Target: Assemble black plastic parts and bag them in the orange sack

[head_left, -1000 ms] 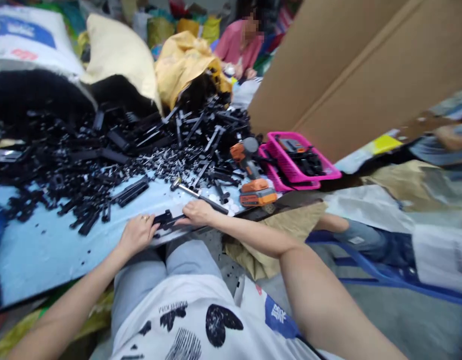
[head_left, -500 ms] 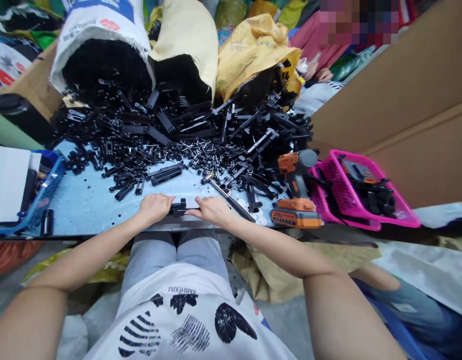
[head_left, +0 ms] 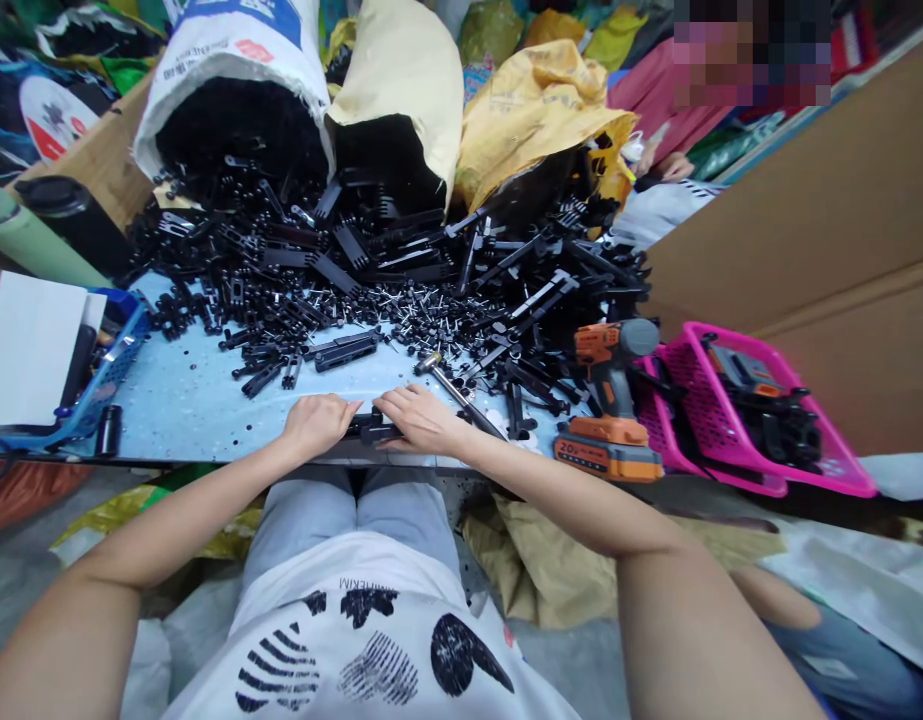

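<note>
Both of my hands grip one black plastic part (head_left: 369,428) at the table's front edge. My left hand (head_left: 320,421) is closed round its left end. My right hand (head_left: 417,418) is closed on its right end, the fingers lying over the top, so much of the part is hidden. Just right of my right hand lies a hammer (head_left: 461,396), its head pointing away from me. Beyond my hands two long black parts (head_left: 346,350) lie side by side on the blue table surface (head_left: 198,390).
A heap of black parts and small pins (head_left: 431,315) spreads across the back, below open sacks (head_left: 401,70). An orange cordless drill (head_left: 611,400) stands at right beside pink baskets (head_left: 776,400). At left are a blue basket (head_left: 123,350) and a small black cylinder (head_left: 109,430). A co-worker's hand (head_left: 675,166) shows behind.
My right hand has shifted inward and its fingers now lie over the part, closer to my left hand. The whole view has swung slightly left.
</note>
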A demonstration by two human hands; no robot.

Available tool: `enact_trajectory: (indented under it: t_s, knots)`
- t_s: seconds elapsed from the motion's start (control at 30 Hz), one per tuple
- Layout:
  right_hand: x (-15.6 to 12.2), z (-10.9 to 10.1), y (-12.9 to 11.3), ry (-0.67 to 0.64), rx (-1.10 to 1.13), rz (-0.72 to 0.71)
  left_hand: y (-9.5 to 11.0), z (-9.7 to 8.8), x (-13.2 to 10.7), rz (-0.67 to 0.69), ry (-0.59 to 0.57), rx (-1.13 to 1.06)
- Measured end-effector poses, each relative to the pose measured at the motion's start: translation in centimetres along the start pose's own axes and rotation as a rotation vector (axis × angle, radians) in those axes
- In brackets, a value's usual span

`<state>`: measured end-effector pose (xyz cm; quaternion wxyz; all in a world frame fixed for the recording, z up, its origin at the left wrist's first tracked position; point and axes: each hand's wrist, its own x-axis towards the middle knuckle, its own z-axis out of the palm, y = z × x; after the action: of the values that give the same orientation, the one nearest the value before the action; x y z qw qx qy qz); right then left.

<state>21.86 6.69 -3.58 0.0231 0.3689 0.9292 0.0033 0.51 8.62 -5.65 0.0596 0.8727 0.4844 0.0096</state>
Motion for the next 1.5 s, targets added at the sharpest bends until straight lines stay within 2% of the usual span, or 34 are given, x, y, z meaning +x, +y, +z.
enact_trajectory:
  t_s: [0.07,0.13,0.23,0.3,0.33,0.37,0.43,0.53,0.67,0.83,0.9,0.97,1.07,1.17,1.2,1.27,1.37,1.43,1.5]
  knots:
    - [-1.5,-0.4,0.3,-0.016,0.02,0.089,-0.6,-0.6,-0.4,0.094,0.042,-0.023]
    - [-3.3,-1.1,0.2,-0.01,0.059,0.086,-0.9,-1.6,-1.4,0.233,0.069,-0.074]
    - [-5.5,-2.8,-1.3,0.172,0.234,-0.145,-0.1,-3.4,-3.9,0.506,0.169,-0.328]
    - [-6.2,-4.0,-3.0,0.328,0.4,-0.328,1.4,-4.3,-6.1,0.688,0.245,-0.582]
    - [-6.2,-4.5,-3.8,0.385,0.472,-0.391,2.2,-4.5,-7.1,0.73,0.271,-0.702]
    - [-6.0,-4.9,-4.4,0.431,0.53,-0.43,3.1,-4.6,-8.1,0.727,0.294,-0.811]
    - [-5.3,-5.1,-5.2,0.488,0.606,-0.441,4.4,-4.3,-9.5,0.616,0.34,-0.987]
    - [-4.1,-4.4,-5.5,0.524,0.735,-0.436,5.2,-3.6,-10.4,0.45,0.373,-1.113]
    - [-3.7,-3.4,-6.1,0.5,0.913,-0.46,4.6,-3.9,-10.7,0.512,0.296,-1.051]
    - [-4.4,-2.3,-7.4,0.502,0.96,-0.449,4.6,-4.3,-11.2,0.506,0.236,-1.019]
    - [-4.4,-1.2,-7.1,0.476,0.902,-0.431,4.1,-4.0,-10.6,0.512,0.214,-0.936]
    - [-4.2,0.1,-6.1,0.426,0.796,-0.39,2.9,-3.7,-9.3,0.504,0.133,-0.773]
    - [-3.6,1.7,-4.0,0.307,0.566,-0.236,0.5,-3.3,-7.1,0.379,0.036,-0.437]
    - [-3.2,1.3,-2.4,0.213,0.341,-0.122,-1.2,-3.1,-5.8,0.272,0.118,-0.169]
    - [-3.2,0.8,-2.3,0.226,0.312,-0.125,-1.4,-3.1,-5.8,0.292,0.149,-0.145]
    - [-3.6,-0.6,-3.0,0.315,0.347,-0.201,-1.1,-3.5,-6.6,0.441,0.196,-0.218]
    - [-4.6,-2.1,-5.7,0.522,0.563,-0.417,0.9,-4.2,-9.2,0.73,0.273,-0.511]
    - [-5.2,-2.0,-7.9,0.59,0.72,-0.526,2.9,-4.4,-11.0,0.755,0.308,-0.705]
    - [-5.3,-0.5,-9.9,0.598,0.839,-0.605,4.8,-4.3,-12.1,0.696,0.333,-0.826]
